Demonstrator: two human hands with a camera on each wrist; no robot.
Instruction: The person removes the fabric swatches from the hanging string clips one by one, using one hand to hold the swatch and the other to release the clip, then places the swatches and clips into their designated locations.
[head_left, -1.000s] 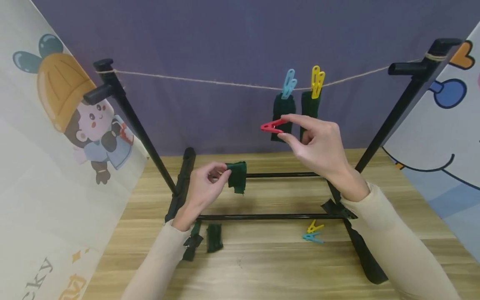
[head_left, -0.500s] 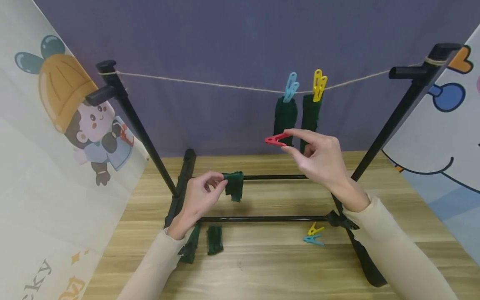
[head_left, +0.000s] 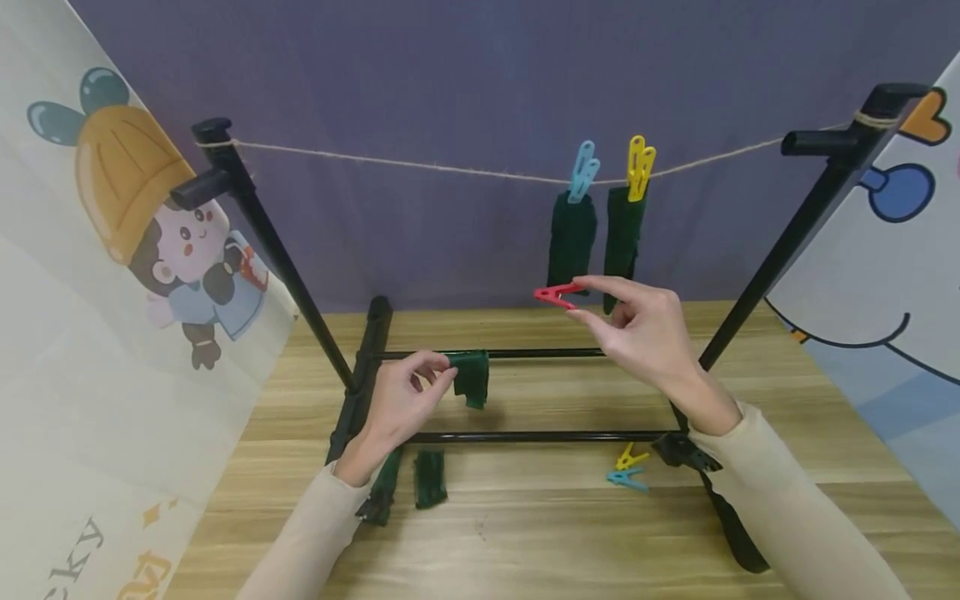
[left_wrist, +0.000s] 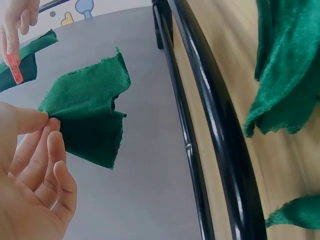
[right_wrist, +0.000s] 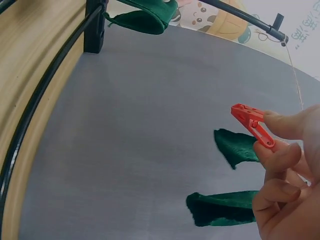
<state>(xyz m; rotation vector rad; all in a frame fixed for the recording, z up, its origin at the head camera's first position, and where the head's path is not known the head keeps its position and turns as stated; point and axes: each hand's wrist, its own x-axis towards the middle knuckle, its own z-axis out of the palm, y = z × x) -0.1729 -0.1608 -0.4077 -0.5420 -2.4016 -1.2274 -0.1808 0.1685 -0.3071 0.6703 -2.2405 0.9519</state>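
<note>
Between thumb and fingertips, my left hand (head_left: 396, 400) pinches a small dark green cloth (head_left: 472, 377) by its edge; in the left wrist view the cloth (left_wrist: 92, 95) spreads out from the fingertips. My right hand (head_left: 647, 333) holds a red clothespin (head_left: 548, 293) by its two handles, its nose pointing left. Behind that hand, two green cloths hang from a string (head_left: 420, 166): one cloth (head_left: 572, 242) under a light blue clothespin (head_left: 583, 173), the other cloth (head_left: 624, 233) under a yellow clothespin (head_left: 640, 169).
The string runs between two black posts, a left post (head_left: 285, 262) and a right post (head_left: 780, 229). Low black rods (head_left: 540, 437) cross between their feet. On the wooden table lie green cloths (head_left: 430, 479), a yellow clothespin (head_left: 632, 456) and a blue clothespin (head_left: 626, 479).
My right hand has come down with the red clothespin, from in front of the hanging cloths to near their lower ends. The left hand has sunk slightly, still pinching its cloth.
</note>
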